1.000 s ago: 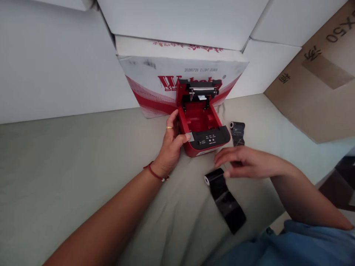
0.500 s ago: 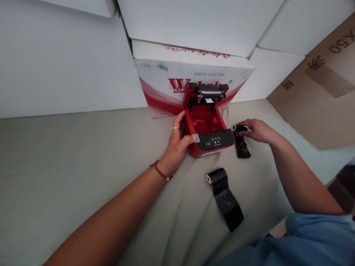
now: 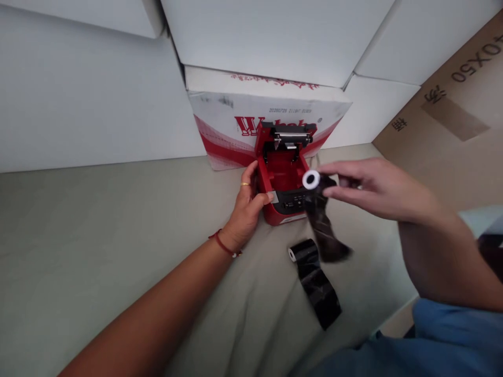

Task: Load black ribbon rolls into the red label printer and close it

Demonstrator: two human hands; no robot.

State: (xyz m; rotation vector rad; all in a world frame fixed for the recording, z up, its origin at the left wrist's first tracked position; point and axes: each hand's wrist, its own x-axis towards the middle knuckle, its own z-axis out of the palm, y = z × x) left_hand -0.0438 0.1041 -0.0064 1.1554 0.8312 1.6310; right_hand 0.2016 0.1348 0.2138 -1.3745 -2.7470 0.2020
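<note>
A small red and black label printer point(image 3: 280, 173) stands with its lid raised, its red inner bay showing. My left hand point(image 3: 247, 209) is closed on the printer's left side, thumb on the grey tab at the front corner and fingers along the outer wall. Pinched in my right hand point(image 3: 373, 188) is a roll of black film point(image 3: 327, 235) with a white core, held up in front of the printer's right part. Its loose end hangs down, blurred. A second roll of black film point(image 3: 306, 251) lies on the cloth nearer to me, partly unrolled.
Behind the printer leans a white and red printed carton point(image 3: 220, 125). White box-like panels point(image 3: 267, 36) form the back. A brown cardboard box point(image 3: 444, 141) stands at the right. Pale green cloth point(image 3: 118, 235), wrinkled near the front, covers the surface.
My right hand has lifted the roll of black film off the cloth beside the printer and brought it up and leftward. My left hand stays on the printer. The view has shifted slightly.
</note>
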